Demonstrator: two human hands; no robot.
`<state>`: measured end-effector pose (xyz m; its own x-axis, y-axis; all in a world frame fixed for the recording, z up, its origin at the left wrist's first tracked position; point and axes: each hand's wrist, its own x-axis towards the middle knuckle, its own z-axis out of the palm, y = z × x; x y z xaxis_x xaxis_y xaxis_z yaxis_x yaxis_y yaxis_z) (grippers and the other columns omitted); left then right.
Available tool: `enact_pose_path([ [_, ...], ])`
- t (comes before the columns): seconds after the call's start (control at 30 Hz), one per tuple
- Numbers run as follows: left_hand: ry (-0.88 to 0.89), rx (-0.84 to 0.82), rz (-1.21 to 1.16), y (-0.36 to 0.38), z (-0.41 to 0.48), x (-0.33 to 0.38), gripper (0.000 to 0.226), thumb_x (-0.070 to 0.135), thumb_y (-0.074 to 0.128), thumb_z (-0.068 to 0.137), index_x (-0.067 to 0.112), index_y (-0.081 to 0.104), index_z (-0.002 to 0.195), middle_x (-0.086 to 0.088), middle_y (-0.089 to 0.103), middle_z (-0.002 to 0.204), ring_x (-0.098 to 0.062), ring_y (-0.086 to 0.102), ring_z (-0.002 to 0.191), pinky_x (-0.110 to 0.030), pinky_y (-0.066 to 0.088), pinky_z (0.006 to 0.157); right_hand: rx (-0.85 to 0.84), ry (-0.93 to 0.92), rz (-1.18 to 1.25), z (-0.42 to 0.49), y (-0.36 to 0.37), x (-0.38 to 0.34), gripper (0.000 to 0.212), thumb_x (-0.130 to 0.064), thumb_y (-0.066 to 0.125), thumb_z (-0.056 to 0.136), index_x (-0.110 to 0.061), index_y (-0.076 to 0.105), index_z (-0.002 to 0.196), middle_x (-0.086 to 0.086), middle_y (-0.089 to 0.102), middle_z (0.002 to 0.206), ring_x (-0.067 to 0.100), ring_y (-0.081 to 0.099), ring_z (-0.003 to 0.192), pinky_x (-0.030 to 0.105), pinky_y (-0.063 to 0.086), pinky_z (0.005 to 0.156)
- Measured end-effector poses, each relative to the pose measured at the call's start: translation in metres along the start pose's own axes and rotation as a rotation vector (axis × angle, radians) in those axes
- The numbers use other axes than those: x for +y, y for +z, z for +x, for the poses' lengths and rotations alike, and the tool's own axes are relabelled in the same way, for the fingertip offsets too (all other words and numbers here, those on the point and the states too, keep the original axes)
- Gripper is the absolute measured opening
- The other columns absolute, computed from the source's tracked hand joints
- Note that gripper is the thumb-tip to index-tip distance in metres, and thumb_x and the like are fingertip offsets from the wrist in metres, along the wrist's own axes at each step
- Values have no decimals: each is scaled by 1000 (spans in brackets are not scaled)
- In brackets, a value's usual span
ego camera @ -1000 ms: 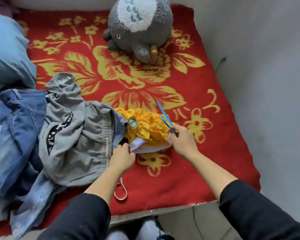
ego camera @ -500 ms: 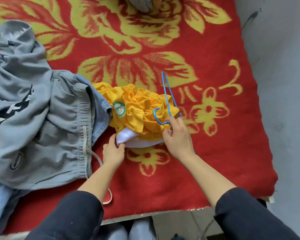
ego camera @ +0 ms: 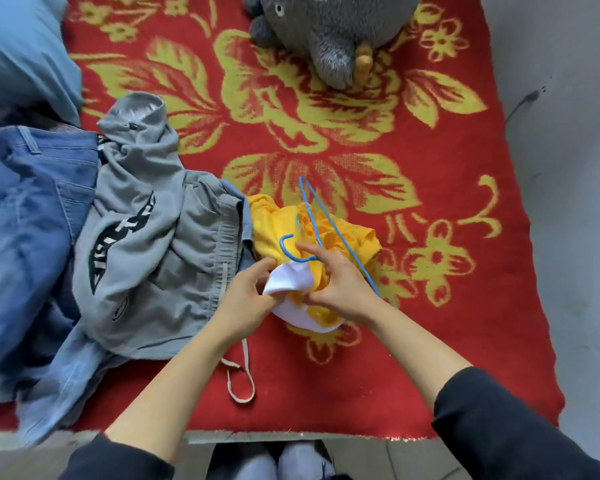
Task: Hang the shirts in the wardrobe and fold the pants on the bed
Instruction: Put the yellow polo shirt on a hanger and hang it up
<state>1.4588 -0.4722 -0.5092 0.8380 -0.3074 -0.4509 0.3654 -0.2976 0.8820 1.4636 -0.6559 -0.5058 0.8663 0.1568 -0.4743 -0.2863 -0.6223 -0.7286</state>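
Head: left hand [ego camera: 246, 299] pinches shirt [ego camera: 271, 230]; right hand [ego camera: 343, 289], hanger [ego camera: 329, 220]

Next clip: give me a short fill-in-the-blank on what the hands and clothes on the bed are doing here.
1. The right hand holds a ____ wire hanger.
2. The left hand pinches the ____ part of the yellow shirt.
3. The grey sweatpants lie to the ____ of that shirt.
4. The plush toy sits on a ____ flowered blanket.
Missing words: blue; white; left; red.
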Motion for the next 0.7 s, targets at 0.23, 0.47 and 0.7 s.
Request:
enact_pose_path([
  [0.23, 134, 150, 50, -33, -41, 57, 21, 16, 59, 71, 19, 70, 89, 2, 67, 74, -4, 53, 70, -28, 44, 63, -17, -151, 134, -15, -18, -63, 9, -5, 63, 86, -14, 65, 87, -6, 45, 64, 1, 35, 57, 20, 29, 56],
  [0.47, 117, 379, 136, -39, -69, 93, 36, 35, 66, 68, -1, 63, 73, -14, 62, 67, -11, 50, 60, -40, 42, 57, 46, -229, 202, -56, -60, -141, 26, -13, 59, 88, 12, 52, 86, 10, 43, 72, 21, 38, 68, 37, 32, 61],
  [0.7, -27, 159, 89, -24, -86, 103, 45, 45, 72, 65, 2, 65, 77, -9, 63, 70, -17, 47, 66, -34, 36, 63, 173, -397, 468, -111, -111, -219, 27, -4, 58, 89, -20, 59, 67, -12, 49, 47, -1, 39, 37, 12, 29, 37],
])
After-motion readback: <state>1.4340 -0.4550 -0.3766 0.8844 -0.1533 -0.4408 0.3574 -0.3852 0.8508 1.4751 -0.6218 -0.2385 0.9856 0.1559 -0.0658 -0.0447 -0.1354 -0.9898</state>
